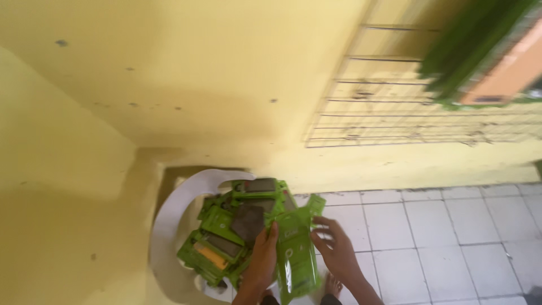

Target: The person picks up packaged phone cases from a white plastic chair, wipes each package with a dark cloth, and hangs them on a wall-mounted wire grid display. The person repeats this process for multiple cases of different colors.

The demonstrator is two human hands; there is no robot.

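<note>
**Two hands on a green pouch, above a heaped white chair**

Down at the bottom of the view, both hands meet on one glossy green plastic pouch [296, 248], a flat, long packet with a crinkled, flared top edge. The left hand [263, 261] grips it along its left side, thumb up against the film, fingers curled behind. The right hand [337, 248] takes the other side, fingers spread and pinching the right edge near the top. So the hands sit close together, each clamped on the same packet, which stands nearly upright between them, its shiny face toward the camera and its lower end dropping out of the picture.

Just left of the held pouch, and partly behind it, lies a pile of similar green packets [231, 234], flat, slick and rectangular, some with dark grey panels, one with an orange strip. They lie tumbled at all angles in the seat of a white moulded plastic chair [169, 217], whose smooth curved backrest arcs round the heap.

Underfoot on the right, pale square floor tiles [429, 237] with thin dark grout lines. A bare foot [333, 285] peeks out beneath the right wrist. Behind it all, a matt yellow painted wall [186, 73], scuffed and spotted, with a thin metal wire grille [395, 101] across an opening at upper right.
</note>
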